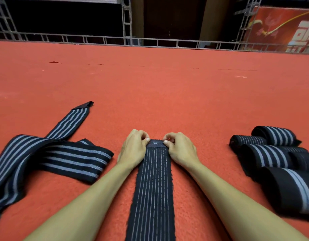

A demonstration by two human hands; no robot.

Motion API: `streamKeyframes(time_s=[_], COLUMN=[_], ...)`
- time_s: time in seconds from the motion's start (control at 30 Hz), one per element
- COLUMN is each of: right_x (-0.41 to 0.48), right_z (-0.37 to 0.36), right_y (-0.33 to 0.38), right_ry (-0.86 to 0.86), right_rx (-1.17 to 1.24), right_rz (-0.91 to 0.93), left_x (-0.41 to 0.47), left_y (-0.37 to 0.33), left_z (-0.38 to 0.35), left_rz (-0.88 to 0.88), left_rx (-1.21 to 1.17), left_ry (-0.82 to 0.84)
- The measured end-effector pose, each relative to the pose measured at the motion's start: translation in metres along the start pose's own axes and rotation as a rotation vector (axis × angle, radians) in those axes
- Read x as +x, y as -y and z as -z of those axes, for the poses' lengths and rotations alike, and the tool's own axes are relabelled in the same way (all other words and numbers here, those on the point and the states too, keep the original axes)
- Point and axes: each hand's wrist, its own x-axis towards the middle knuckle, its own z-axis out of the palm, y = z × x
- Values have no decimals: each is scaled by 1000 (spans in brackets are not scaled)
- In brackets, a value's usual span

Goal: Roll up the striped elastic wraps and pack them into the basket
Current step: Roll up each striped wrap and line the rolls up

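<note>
The striped elastic wrap (152, 185) lies flat on the red carpet (150, 84), its long axis running straight away from the person between the 2 forearms. Its plain far end (156, 143) sits right at both hands, so I judge the roll would start there and travel back toward the body. The left hand (132, 148) and right hand (180, 148), equally near, each curl thumb and fingertips onto 1 corner of that end, pinching it; unrolled wraps (63, 153) sprawl to the left, finished rolls (272, 153) cluster to the right, and no basket is in view.
</note>
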Motion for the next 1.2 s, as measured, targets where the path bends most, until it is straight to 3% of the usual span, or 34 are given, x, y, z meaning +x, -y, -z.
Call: streamKeyframes(time_s=[0.13,0.3,0.43,0.6,0.8,0.87,0.97,1.07,1.13,1.2], right_x=[-7,-32,-61,-100,-146,-161,-180,-190,-188,-180], right_z=[6,34,75,132,192,214,246,267,270,262], right_y=[5,19,39,61,77,80,85,92,94,91], right_ry=[-4,-53,-112,-104,31,153,338,389,349,268], right_rx=[89,237,293,242,244,398,735,925,938,839], right_rz=[44,172,234,360,439,422,414,442,432,384], left_x=[-12,-31,-51,-80,-127,-140,-154,-156,-152,-147], left_y=[-4,-12,-42,-94,-147,-164,-188,-202,-205,-200], left_z=[11,41,76,124,172,187,211,227,225,211], left_rz=[-114,-337,-445,-516,-501,-466,-243,-133,-121,-83], left_rx=[-119,112,63,54,82,-43,-544,-895,-969,-892], left_ry=[15,133,101,71,184,281,551,732,687,562])
